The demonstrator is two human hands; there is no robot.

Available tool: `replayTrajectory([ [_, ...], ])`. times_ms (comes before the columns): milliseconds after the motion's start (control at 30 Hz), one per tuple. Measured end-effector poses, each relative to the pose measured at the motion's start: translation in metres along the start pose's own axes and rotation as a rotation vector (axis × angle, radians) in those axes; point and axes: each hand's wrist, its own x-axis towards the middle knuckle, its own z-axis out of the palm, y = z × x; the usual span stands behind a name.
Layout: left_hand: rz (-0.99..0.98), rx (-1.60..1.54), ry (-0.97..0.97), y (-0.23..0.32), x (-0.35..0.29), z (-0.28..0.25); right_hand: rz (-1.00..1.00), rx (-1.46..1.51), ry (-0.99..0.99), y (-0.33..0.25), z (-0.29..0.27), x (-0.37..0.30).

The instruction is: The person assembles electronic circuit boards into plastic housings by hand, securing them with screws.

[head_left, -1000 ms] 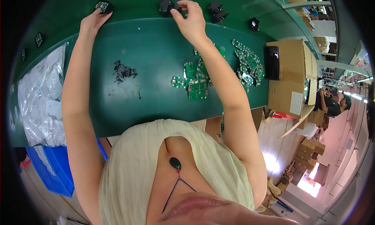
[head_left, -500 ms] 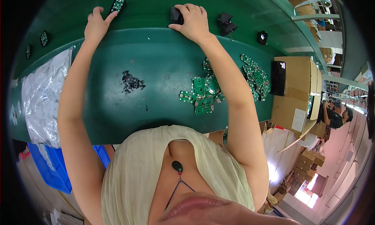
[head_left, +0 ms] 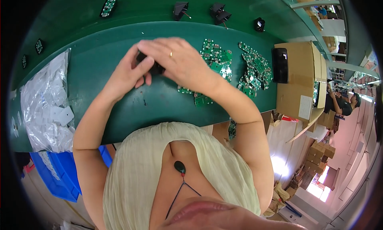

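My left hand and my right hand meet above the middle of the green work mat. Between them is a black plastic piece, mostly covered by my fingers, so its full shape is hidden. The left fingers and thumb grip it from the left, while the right hand curls over its top and right side. A few tiny black bits lie below my hands. Close to my right wrist, loose green circuit boards lie in a heap.
Along the back are a circuit board in a black casing and black plastic housings. More boards lie beside a cardboard box with a black tray against it. A clear plastic bag covers the left side.
Both hands have come back from the rear of the mat and joined at its middle around a black piece. My left hand has left the cased circuit board, which stays behind.
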Motion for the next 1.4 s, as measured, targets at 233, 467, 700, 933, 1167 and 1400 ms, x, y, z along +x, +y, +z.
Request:
replayTrajectory([
  [233,0.003,-0.250,-0.020,-0.030,-0.047,0.029,0.292,0.533,0.095,-0.046,0.005,-0.060],
  [467,-0.105,-0.569,-0.061,-0.043,-0.069,0.049,0.306,0.526,0.253,-0.063,0.023,-0.083],
  [700,-0.180,-0.438,-0.030,-0.054,-0.076,0.041,0.473,-0.068,0.281,-0.043,-0.001,-0.094],
  [933,-0.085,-0.721,0.138,-0.052,-0.069,0.054,0.726,-0.550,-0.033,-0.020,0.015,-0.102],
  [1167,-0.132,-0.506,0.152,-0.059,-0.059,0.051,0.707,-0.374,0.141,-0.013,0.014,-0.102],
  [1400,-0.054,-0.584,0.111,-0.046,-0.059,0.062,1.006,0.578,0.499,-0.022,-0.009,-0.097],
])
